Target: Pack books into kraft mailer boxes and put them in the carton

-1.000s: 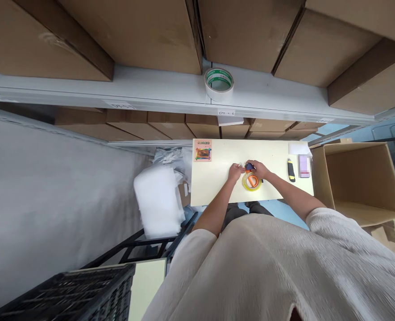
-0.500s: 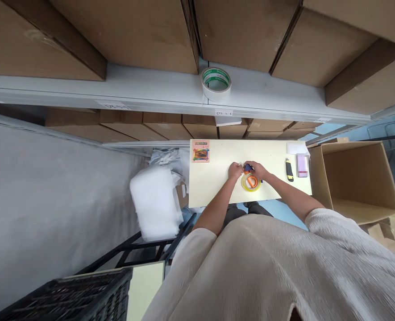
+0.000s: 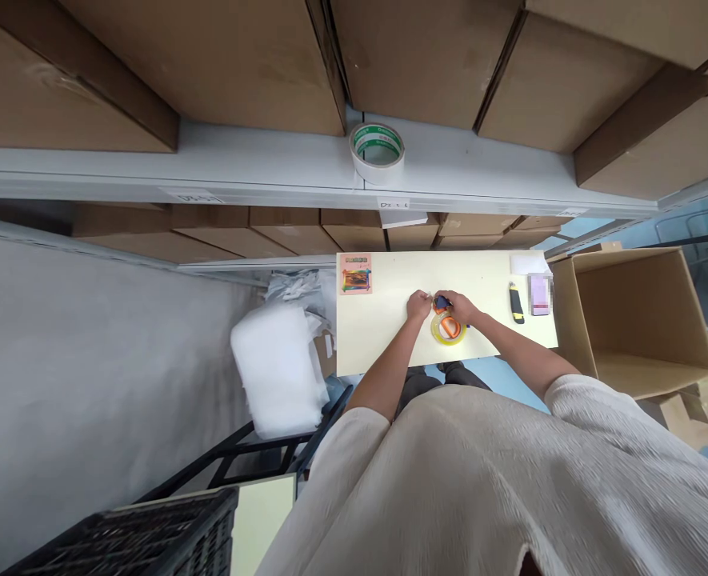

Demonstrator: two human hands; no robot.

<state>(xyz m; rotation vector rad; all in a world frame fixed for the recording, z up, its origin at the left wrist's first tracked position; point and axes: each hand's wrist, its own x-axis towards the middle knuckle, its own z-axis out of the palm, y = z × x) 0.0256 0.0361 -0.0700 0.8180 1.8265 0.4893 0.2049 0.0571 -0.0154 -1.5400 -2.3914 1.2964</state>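
A tape dispenser with an orange hub, a yellowish clear roll and a dark blue head is held over the pale yellow table. My right hand is closed around the dispenser's head. Just left of that head, my left hand is pinched shut; what lies between its fingertips is too small to make out. A pink booklet with a colourful picture lies at the table's far left corner. Toward the right end are a black and yellow utility knife and a purple box.
An open cardboard box stands right of the table. White foam sheets are stacked on the left. Overhead, a grey shelf holds cartons and a white tape roll. A black crate sits at lower left.
The whole view has shifted slightly, with things on the table appearing a little further left. Both hands stay at the dispenser with almost the same grip.
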